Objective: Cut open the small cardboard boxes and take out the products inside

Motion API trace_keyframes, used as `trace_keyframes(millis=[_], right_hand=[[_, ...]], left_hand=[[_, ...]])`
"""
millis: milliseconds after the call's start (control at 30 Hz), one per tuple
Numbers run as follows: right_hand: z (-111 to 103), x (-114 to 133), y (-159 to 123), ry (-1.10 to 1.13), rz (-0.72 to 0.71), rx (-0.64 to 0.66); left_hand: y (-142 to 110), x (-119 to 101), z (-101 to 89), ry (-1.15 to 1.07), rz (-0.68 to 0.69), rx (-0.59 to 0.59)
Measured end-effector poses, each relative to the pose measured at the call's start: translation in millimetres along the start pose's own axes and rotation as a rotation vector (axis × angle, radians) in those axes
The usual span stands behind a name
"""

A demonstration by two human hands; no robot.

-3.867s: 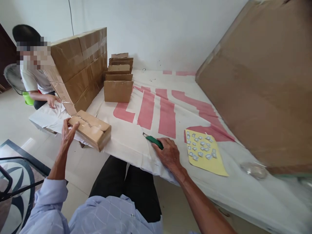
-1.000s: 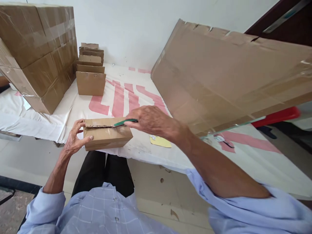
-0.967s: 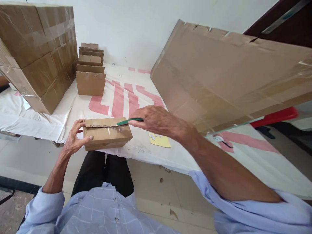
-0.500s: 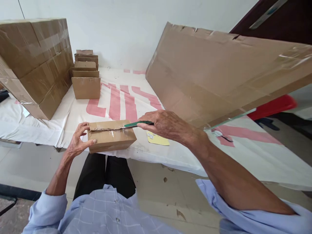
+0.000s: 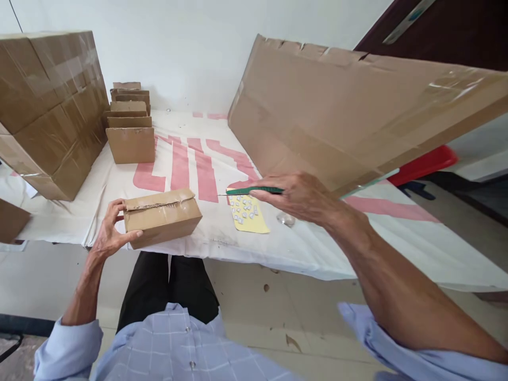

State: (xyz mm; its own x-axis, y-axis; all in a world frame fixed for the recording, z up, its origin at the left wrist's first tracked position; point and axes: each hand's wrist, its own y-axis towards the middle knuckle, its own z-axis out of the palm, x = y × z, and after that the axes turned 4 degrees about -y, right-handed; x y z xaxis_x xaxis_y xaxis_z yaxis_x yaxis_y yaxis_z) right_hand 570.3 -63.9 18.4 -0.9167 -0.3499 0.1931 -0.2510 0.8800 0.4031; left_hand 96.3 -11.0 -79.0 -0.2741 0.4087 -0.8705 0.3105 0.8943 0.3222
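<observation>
We now have the green cutter [image 5: 260,190] in the fingers [image 5: 265,197] of our right hand [image 5: 304,197] clear of the small carton [image 5: 169,225], whereas half a second ago its blade is at the right end of the carton's ragged slit [image 5: 159,205]. More of the yellow sheet [image 5: 257,227] and its small pale pieces [image 5: 245,215] shows than then. Compared with nearly four seconds ago, we have the carton away from the stacked boxes [image 5: 59,116], its long side roughly along the table [image 5: 222,251] edge.
</observation>
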Motion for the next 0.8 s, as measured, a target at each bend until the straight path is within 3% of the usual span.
trace_keyframes(millis=[100, 267, 367, 433, 567, 667, 800], right_hand=[[36, -9, -24, 0.147, 0.174, -0.050], [156, 24, -49, 0.199, 0.390, 0.042], [191, 40, -48, 0.257, 0.366, -0.019], [189, 47, -38, 0.350, 0.303, -0.110], [155, 67, -6, 0.513, 0.160, -0.232], [135, 88, 14, 0.513, 0.047, -0.242], [128, 104, 24, 0.448, 0.003, -0.195]], left_hand=[[-3, 3, -10.0, 0.022, -0.005, -0.006], [-7, 2, -13.9, -0.009, -0.025, -0.018], [-10, 3, -18.1, -0.007, -0.034, -0.014], [-10, 7, -21.3, -0.003, -0.041, -0.015], [-9, 15, -24.7, -0.016, -0.043, -0.031], [-8, 18, -25.6, -0.022, -0.043, -0.019], [-8, 17, -27.1, -0.016, -0.045, 0.020]])
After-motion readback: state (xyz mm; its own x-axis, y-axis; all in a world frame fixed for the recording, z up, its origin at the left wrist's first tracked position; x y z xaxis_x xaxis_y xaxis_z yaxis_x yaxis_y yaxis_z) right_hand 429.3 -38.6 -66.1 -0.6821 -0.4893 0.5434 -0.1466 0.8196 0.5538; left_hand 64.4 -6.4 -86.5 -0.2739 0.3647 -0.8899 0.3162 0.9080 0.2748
